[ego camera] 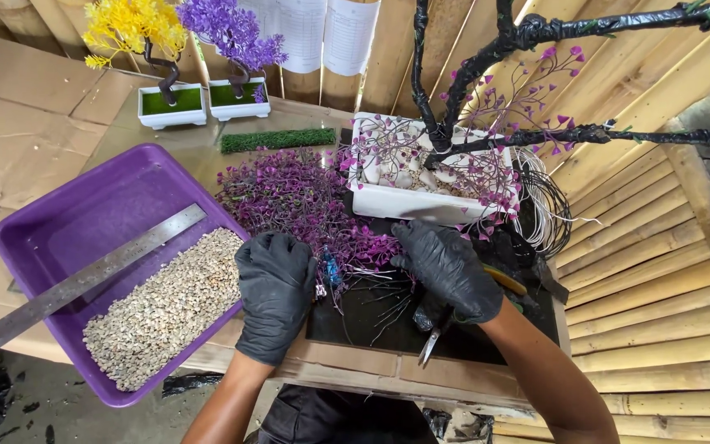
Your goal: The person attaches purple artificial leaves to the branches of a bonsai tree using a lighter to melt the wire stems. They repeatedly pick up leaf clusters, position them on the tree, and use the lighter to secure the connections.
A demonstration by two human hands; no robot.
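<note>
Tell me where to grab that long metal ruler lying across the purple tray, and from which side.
Grip the metal ruler on the stretch overhanging the purple tray's left rim, coming from the left. It lies flat and slanted, its right end over the gravel, so there the fingers can likely close on both thin edges. The left hand is nearest.

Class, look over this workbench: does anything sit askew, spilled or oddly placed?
Yes. A long metal ruler lies slantwise across the purple tray of gravel, one end overhanging the tray's rim. Nothing looks spilled.
</note>
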